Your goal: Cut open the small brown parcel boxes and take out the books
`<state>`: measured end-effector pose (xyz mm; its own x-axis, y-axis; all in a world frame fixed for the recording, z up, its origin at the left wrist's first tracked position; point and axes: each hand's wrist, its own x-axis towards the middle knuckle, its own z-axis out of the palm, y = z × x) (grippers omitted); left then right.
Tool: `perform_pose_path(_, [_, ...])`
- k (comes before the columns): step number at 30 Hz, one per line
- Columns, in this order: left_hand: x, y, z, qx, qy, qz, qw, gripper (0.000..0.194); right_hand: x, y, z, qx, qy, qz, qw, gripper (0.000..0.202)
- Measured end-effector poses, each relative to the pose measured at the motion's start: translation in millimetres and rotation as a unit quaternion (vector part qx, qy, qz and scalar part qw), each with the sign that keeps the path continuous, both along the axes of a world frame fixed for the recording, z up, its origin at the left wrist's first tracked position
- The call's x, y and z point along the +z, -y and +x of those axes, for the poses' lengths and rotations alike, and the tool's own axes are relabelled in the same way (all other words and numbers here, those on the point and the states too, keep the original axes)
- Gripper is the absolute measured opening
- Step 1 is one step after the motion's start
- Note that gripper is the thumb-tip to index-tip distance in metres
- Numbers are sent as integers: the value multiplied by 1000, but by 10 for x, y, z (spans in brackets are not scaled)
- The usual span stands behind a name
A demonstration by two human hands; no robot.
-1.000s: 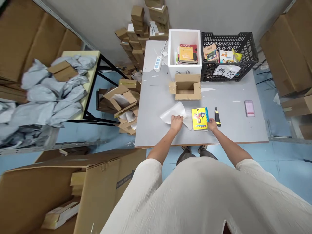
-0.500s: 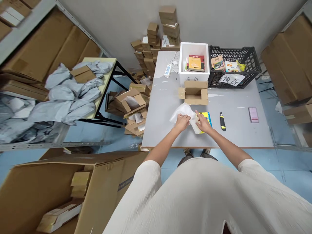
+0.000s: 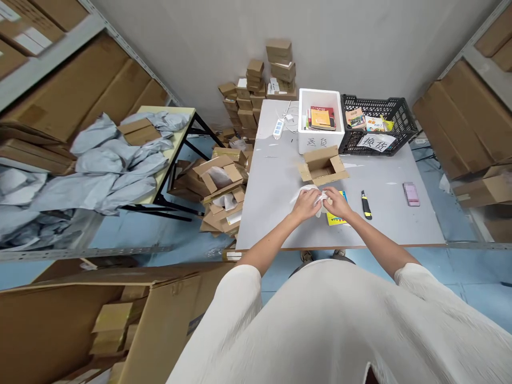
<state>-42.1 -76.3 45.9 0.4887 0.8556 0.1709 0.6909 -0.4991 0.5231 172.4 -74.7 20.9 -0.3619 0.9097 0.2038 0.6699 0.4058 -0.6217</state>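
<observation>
Looking white and crumpled, the thin sheet lies between the left hand and right hand right of centre, both holding it with bent fingers.

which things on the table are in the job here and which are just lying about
Seemingly in the job:
white sheet, between left hand and right hand
yellow book, by the right hand
open carton, just beyond

Seemingly lying about:
cutter
power strip
pink item, blurred
white bin with books
black crate
</observation>
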Motion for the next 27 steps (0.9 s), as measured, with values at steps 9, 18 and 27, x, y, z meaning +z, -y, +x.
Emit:
perform_pose_path(9, [399, -212, -11, 62, 11, 86, 994, 28, 443, -257, -74, -58, -46, 50, 996, 25])
perform_pose_path(18, [445, -614, 282, 139, 47, 62, 987, 25, 554, -843, 146, -25, -70, 142, 987, 22])
perform_pose_path(27, [175, -1122, 716, 208, 116, -111, 965, 32, 333, -1312, 441, -15, -9, 113, 993, 28])
